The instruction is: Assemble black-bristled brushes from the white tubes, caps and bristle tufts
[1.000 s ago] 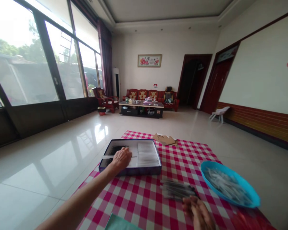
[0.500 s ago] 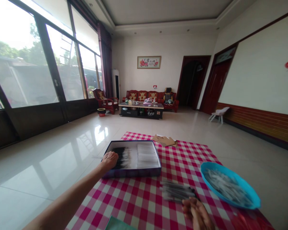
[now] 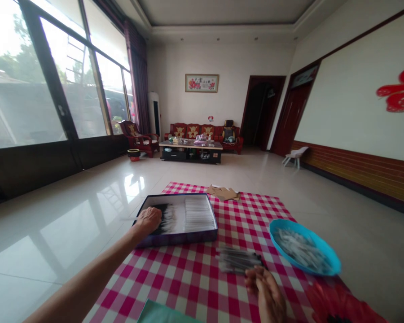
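Note:
My left hand point(image 3: 149, 220) is over the left end of a dark-blue shallow box point(image 3: 188, 236), its fingers closed. A thin pale stick point(image 3: 128, 219), blurred, pokes out from it to the left. Inside the box lie a row of slim dark-ended sticks point(image 3: 168, 217) and a row of white ones point(image 3: 198, 214). My right hand point(image 3: 266, 290) has its fingers curled together beside the dark ends of a loose bundle of slim, clear-looking sticks point(image 3: 237, 260) on the checked cloth point(image 3: 185, 273). What is between its fingertips, if anything, is too small to tell.
A blue oval basin point(image 3: 274, 244) full of pale slim pieces stands at the right. Cardboard scraps point(image 3: 224, 193) lie at the cloth's far edge. A green sheet point(image 3: 164, 312) and a red flower-like thing point(image 3: 340, 303) are near me. A low table point(image 3: 190, 152) stands farther off.
My view has turned slightly to the right, so everything sits farther left and more of the red thing shows. Both hands keep nearly the same places by the box and the bundle.

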The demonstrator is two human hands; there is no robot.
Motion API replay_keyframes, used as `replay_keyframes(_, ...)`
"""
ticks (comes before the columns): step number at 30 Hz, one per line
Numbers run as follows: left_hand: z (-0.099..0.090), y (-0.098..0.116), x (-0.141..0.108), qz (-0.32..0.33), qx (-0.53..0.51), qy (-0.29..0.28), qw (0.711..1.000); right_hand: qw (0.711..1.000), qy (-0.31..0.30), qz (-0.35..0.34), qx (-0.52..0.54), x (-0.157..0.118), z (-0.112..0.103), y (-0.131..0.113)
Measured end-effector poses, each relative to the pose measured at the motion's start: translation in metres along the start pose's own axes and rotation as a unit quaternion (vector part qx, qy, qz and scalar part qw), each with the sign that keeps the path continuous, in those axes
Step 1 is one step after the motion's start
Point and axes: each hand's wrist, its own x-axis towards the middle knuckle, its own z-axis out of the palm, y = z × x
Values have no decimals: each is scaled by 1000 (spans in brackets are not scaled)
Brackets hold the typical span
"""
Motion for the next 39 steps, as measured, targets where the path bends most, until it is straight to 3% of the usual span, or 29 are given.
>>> replay_keyframes(5, 5, 67, -35, 139, -45, 63, 987, 1000, 0, -11, 9, 1, 0, 5)
replay_keyframes(9, 31, 127, -64, 290, -160, 108, 937, 1000, 3, -10, 14, 1, 0, 5)
replay_keyframes(13, 59, 163, -72, 319, -242, 130, 907, 999, -4, -36, -23, -7, 5, -5)
replay_keyframes(18, 73, 191, -80, 336, -239, 143, 900, 977, -93, -153, -114, -20, 15, -20)
replay_keyframes(21, 72, 204, -87, 328, -208, 120, 913, 959, -129, -211, -139, -20, 18, -25)
replay_keyframes(27, 74, 215, -86, 335, -212, 92, 913, 961, -127, -197, -143, -15, 14, -25)
replay_keyframes(31, 74, 215, -86, 351, -244, 109, 898, 974, -127, -149, -114, -10, 8, -16)
replay_keyframes(35, 72, 206, -90, 347, -287, 140, 882, 995, -74, -70, -24, -2, 1, -6)
replay_keyframes(39, 64, 195, -95, 339, -332, 95, 875, 998, -47, -31, 31, 1, -1, -6)
